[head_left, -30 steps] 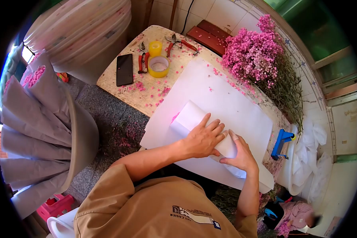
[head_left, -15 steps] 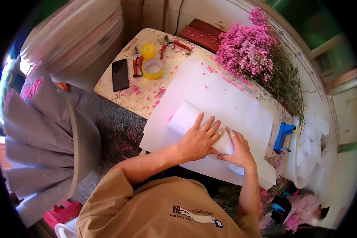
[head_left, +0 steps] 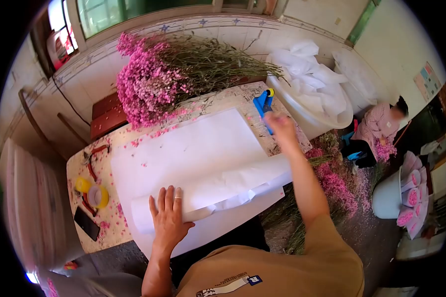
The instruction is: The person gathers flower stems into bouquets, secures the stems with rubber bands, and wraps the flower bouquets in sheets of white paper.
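A roll of white paper (head_left: 223,184) lies across flat white sheets (head_left: 203,136) on the table. My left hand (head_left: 167,218) presses on the roll's left end, its fingers stretched out, a ring on one of them. Over at the table's right end, my right hand (head_left: 282,132) is at a blue tape dispenser (head_left: 263,105) with a yellow piece at its top. Motion blurs the right hand's fingers, so their grip on the dispenser is unclear. What the roll wraps is hidden.
Pink flowers (head_left: 148,81) on long stems lie along the back edge. At left are pruning shears (head_left: 91,163), tape rolls (head_left: 98,196) and a phone (head_left: 86,223). A white tub (head_left: 327,121), a seated person (head_left: 379,126) and a bucket of wrapped bouquets (head_left: 387,198) are to the right.
The view has turned to the right. My right hand has left the paper roll and reached the tape dispenser. My left hand now lies at the roll's left end.
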`<state>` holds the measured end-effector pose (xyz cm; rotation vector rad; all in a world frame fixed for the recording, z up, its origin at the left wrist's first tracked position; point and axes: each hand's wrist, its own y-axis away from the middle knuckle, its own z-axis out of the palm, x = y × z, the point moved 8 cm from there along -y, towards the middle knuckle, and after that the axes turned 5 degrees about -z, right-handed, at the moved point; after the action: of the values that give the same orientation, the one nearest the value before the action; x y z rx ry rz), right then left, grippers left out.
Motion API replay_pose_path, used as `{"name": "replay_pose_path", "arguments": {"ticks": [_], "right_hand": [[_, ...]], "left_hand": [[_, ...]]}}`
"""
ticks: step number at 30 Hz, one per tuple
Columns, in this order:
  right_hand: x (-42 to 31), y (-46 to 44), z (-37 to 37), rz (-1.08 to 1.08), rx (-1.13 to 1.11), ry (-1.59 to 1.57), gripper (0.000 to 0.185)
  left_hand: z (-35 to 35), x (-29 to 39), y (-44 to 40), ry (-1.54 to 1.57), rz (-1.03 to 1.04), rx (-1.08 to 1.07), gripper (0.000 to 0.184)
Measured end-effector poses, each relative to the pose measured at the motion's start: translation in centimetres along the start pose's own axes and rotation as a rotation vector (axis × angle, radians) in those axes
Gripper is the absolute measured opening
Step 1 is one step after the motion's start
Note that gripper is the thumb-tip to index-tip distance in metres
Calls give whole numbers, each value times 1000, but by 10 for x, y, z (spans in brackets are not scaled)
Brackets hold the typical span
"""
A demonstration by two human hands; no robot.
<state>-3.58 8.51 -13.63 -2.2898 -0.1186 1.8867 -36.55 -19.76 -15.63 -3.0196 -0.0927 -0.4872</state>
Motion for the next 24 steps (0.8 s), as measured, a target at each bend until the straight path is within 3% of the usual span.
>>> {"name": "replay_pose_path", "arguments": {"ticks": [2,4,8,12,14,15,18,20,21,24], "right_hand": [[18,-49,-63,55,216,82,30],[78,-102,-101,99,219,113,31],[108,-124,-98,277,119,283,33],[98,-119,-90,314,38,246,29],[61,-93,-100,22,171,109,24],[66,-78,-102,23,172,109,24],[89,-29,-120,132,268,-11,23],[125,-8,-102,433,89,-162,21],[137,-13,-103,430,92,-162,21],[182,-47,-119,466,35,115,25]], "left_hand": [[0,1,-1,-5,5,2,113],[1,0,-2,-4,-2,3,113],[4,1,-4,-32,-11,-4,111],[3,1,-5,-26,-8,-8,111],[2,3,-5,-31,-15,-17,111],[1,2,-5,-33,-20,-21,111],[5,1,-4,-47,-6,-10,111],[6,1,-3,-40,5,-5,111],[5,0,-3,-35,3,5,110],[3,-2,-4,-17,-2,7,109]]}}
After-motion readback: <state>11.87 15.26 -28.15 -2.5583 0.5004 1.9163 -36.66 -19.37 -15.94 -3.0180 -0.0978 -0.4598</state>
